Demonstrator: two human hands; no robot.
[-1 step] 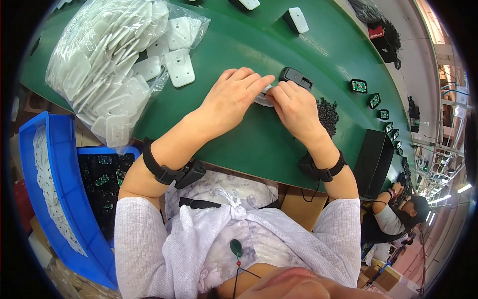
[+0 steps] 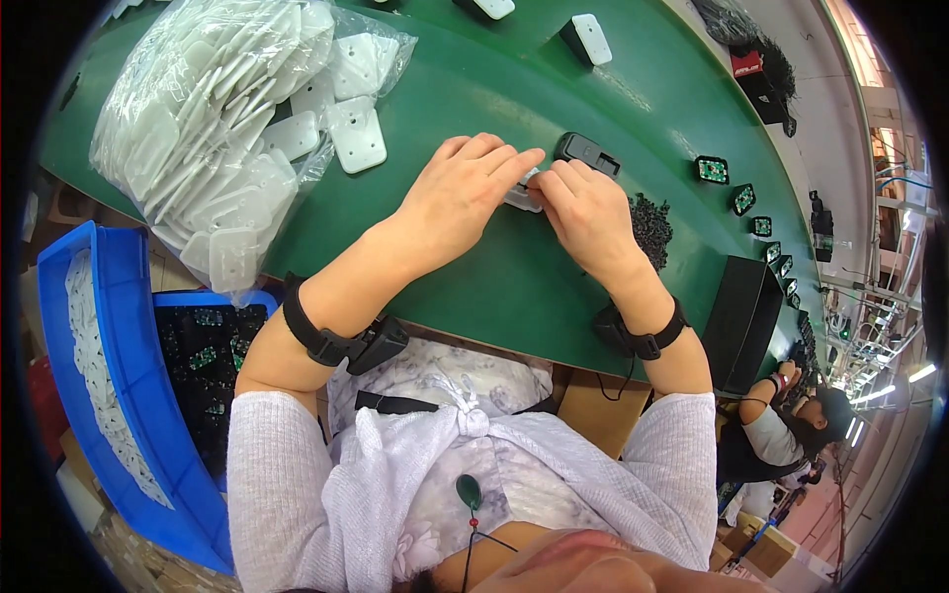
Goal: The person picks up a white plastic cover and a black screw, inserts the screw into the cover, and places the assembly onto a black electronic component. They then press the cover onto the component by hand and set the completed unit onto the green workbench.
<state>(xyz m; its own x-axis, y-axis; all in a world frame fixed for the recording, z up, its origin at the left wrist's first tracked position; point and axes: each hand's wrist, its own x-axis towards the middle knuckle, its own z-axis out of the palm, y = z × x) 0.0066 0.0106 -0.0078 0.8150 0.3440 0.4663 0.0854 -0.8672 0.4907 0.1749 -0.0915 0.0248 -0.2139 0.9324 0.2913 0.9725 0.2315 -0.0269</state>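
Many small black pieces [image 2: 649, 232] are heaped right of centre, presumably for easy reach. Beyond, at upper centre, a pale plastic part [image 2: 523, 200] is pinched by fingertips of the right hand [image 2: 591, 212]; the left hand [image 2: 457, 201] is curled over it, perhaps for steadying, though its grasp cannot be told. Farther, a black housing [image 2: 587, 154] is set.

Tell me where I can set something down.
The green table is bare beyond the left hand, between the white plates and the black case, and again between that hand and the near edge. It is crowded at the left, under the plastic bag, and around the right hand, by that case and the heap of black parts.
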